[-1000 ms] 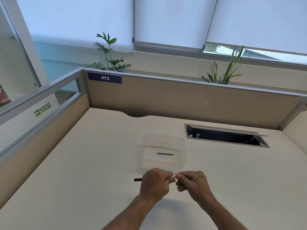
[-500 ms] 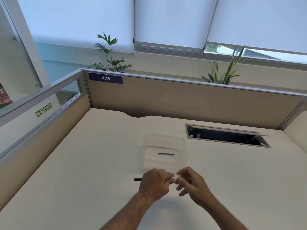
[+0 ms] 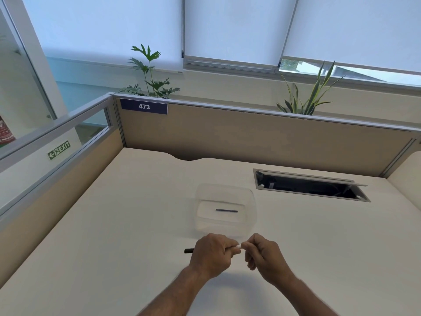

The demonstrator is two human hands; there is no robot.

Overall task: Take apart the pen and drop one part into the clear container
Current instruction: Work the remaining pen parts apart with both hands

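Note:
My left hand (image 3: 213, 253) is closed around the pen (image 3: 189, 250), whose dark end sticks out to the left of the fist. My right hand (image 3: 262, 254) pinches the pen's white end (image 3: 238, 247) between thumb and fingertips, right beside the left fist. Both hands hover just above the desk, in front of the clear container (image 3: 248, 224). A thin dark rod (image 3: 226, 210) lies flat on the container's floor. Most of the pen's body is hidden inside my left fist.
The cream desk (image 3: 114, 236) is walled by tan partitions at the back and left. A rectangular cable slot (image 3: 309, 185) is open at the back right. Two plants (image 3: 150, 74) stand behind the partition.
My right hand's fingers spread half a second ago and have closed again on the pen's white end. The left hand and the container have stayed in place.

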